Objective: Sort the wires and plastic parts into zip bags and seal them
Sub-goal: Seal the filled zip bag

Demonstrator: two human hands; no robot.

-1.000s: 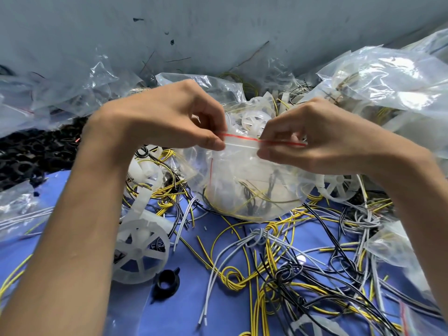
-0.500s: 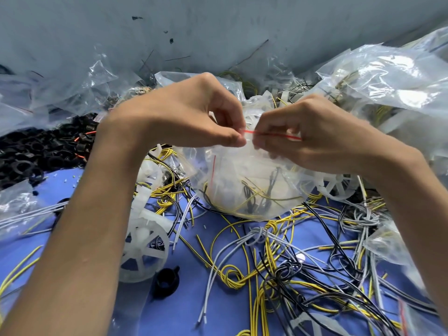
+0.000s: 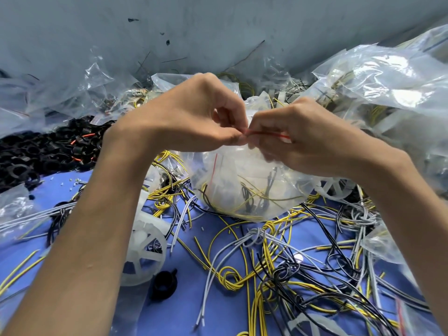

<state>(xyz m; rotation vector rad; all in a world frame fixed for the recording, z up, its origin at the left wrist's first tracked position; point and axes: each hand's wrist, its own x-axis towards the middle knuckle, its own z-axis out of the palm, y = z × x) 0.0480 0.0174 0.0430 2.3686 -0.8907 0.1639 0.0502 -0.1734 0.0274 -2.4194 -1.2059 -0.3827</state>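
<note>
A clear zip bag (image 3: 244, 187) holding black and yellow wires is held above a blue work surface (image 3: 194, 309), its red seal strip (image 3: 268, 135) pinched shut between the thumb and fingers of the left hand (image 3: 191, 120) and the right hand (image 3: 305, 139), which are pressed close together at the bag's top. Loose yellow, grey and black wires (image 3: 274, 260) and a white spoked plastic wheel (image 3: 145, 251) are scattered below, with a heap of black rings (image 3: 36, 156) seen at left

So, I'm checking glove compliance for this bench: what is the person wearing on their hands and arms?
Nothing shows. The left hand and right hand are bare, with no gloves, rings, watch or wristband. Both forearms are uncovered to the frame's bottom edge, so no sleeves are visible.
</note>
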